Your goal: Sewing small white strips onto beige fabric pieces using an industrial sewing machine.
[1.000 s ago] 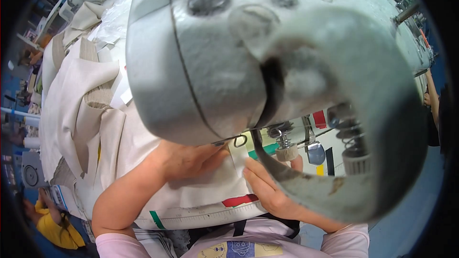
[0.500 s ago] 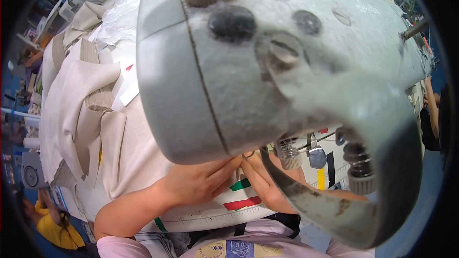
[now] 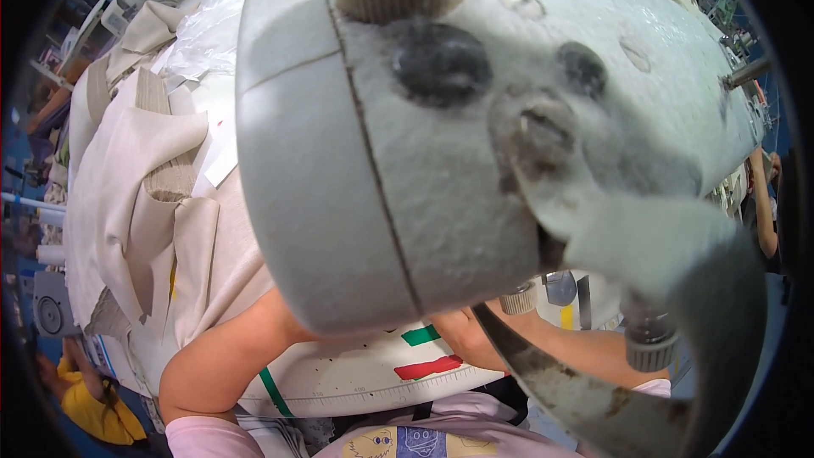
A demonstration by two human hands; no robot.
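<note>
The pale head of a sewing machine [image 3: 297, 195] fills the middle of the picture and blocks the view of the sewing spot. Behind its lower edge my left hand disappears; only the left forearm [image 3: 225, 356] shows, reaching in from below. My right hand [image 3: 465, 337] is partly visible just below the machine head, its fingertips hidden behind it. Whatever either hand holds cannot be made out. Beige fabric [image 3: 229, 284] runs over the table to the left arm and in under the machine.
Stacked beige cloth pieces [image 3: 136, 178] lie left of the machine, with clear plastic sheeting [image 3: 208, 42] behind. A curved metal guard [image 3: 568, 373] hangs close over my right arm. Red tape [image 3: 428, 368] and green tape [image 3: 276, 392] mark the table's ruled front edge. A person in yellow [image 3: 97, 403] is at lower left.
The machine head now covers more of the picture. My hands, seen close together below it before, have gone farther behind it, and the left hand is now hidden.
</note>
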